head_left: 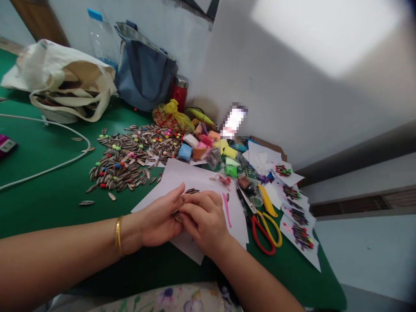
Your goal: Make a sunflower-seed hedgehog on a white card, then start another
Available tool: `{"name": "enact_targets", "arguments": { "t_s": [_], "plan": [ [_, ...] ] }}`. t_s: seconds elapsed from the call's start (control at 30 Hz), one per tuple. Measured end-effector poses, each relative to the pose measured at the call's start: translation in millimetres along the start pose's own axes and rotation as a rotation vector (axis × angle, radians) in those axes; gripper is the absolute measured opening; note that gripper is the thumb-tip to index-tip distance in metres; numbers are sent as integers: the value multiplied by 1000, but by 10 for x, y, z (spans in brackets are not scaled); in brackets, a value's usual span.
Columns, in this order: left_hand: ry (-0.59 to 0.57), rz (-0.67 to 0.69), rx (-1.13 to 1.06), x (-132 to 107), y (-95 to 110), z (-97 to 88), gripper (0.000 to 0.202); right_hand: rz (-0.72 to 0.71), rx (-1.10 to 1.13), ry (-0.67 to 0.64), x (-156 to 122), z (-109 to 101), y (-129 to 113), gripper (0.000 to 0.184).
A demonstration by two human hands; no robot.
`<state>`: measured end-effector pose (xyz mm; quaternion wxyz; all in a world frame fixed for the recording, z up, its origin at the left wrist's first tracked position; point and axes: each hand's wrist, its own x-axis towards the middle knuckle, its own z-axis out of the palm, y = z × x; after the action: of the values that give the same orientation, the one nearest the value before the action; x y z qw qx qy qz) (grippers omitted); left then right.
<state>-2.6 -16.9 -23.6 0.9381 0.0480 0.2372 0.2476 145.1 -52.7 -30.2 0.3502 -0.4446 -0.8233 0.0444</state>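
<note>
My left hand (159, 221) is palm up over white paper (175, 171), its fingers largely hidden behind my right hand (206, 221). The two hands meet, and the left one is curled round something I cannot make out. Between the thumb and finger of my right hand is a striped sunflower seed (175, 212). A small cluster of sunflower seeds (192, 190) shows just beyond the fingers; whether it lies on the paper or is held is unclear. A pink modelling tool (227, 210) rests on the paper to the right of my hands.
Loose sunflower seeds (130, 160) mixed with coloured beads spread at left. Bagged coloured clay (198, 147) lies behind the paper. Scissors (263, 234) and a yellow cutter (267, 200) are at right, near seed-covered pieces (302, 237) on paper. Bags (143, 73) and a phone (233, 122) stand behind.
</note>
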Motion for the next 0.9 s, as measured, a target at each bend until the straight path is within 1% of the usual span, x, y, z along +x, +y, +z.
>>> {"name": "enact_targets", "arguments": {
  "t_s": [0.13,0.23,0.3,0.4,0.47,0.5,0.57,0.67,0.8,0.9],
  "plan": [
    [28,-29,32,-3,-9,3,42,-19,-32,-25,-3,33,-20,9],
    [3,-27,41,-6,-25,12,40,-4,14,11,3,12,-27,7],
    [14,10,55,-10,-28,23,34,60,92,84,10,-34,-10,10],
    [119,66,150,-24,-17,34,19,195,196,190,9,-109,59,14],
    [173,64,246,-34,-3,28,17,249,238,191,1,-140,115,14],
    [177,60,284,-36,6,21,18,260,252,177,-3,-148,139,14],
    [154,68,326,-34,23,0,23,261,264,152,-8,-154,173,14],
    [100,89,356,-17,50,-33,27,241,267,152,-8,-154,194,15],
    [70,53,375,-3,79,-44,30,217,259,168,-8,-160,207,14],
    [46,46,395,-8,87,-43,31,226,245,171,-10,-165,215,13]
  ]
}}
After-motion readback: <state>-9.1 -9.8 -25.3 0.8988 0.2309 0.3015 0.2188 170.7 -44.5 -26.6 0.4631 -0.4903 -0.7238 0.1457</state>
